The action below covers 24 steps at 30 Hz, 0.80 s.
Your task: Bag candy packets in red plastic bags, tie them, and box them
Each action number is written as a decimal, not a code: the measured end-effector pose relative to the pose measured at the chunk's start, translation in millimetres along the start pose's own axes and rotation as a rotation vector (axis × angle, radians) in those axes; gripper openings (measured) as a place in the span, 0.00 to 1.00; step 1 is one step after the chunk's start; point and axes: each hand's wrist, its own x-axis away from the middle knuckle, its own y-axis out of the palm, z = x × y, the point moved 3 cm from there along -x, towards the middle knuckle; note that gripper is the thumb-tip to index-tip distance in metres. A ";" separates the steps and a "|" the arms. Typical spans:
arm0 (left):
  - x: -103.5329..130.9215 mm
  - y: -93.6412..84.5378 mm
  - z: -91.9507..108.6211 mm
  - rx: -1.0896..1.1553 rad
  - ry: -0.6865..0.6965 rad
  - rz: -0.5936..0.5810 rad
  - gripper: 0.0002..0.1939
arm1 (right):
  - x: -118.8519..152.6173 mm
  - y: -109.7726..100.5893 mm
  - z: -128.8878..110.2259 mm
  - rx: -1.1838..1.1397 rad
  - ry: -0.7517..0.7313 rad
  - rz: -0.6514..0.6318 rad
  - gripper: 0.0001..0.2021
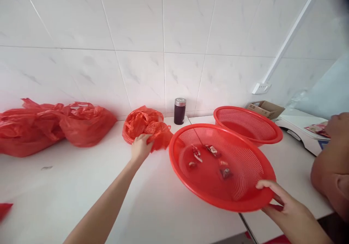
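Note:
My right hand grips the near right rim of a red perforated plastic basket, thumb over the edge and fingers beneath. The basket is tilted toward me. Several small wrapped packets lie scattered on its floor. To the left, my left hand has its fingers closed on the near edge of a crumpled red plastic bag. The bag sits on the white table, close to the basket's left side. What is inside the bag cannot be made out.
Behind stands a second red basket. A dark lidded cup is near the tiled wall. Filled red bags rest at the left. On the right are a cardboard box, a white scale and another person.

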 end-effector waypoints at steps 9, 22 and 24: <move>19.9 -65.0 -7.2 0.588 -0.050 0.130 0.24 | 48.7 27.8 -79.0 -0.295 0.020 -0.494 0.33; 32.7 -125.1 -12.8 0.791 -0.007 0.103 0.15 | -41.6 119.7 -275.5 -0.111 -0.690 -0.400 0.09; 17.0 -134.3 -28.0 0.708 -0.030 0.262 0.14 | -73.6 99.4 -275.6 -0.263 -0.636 -0.299 0.09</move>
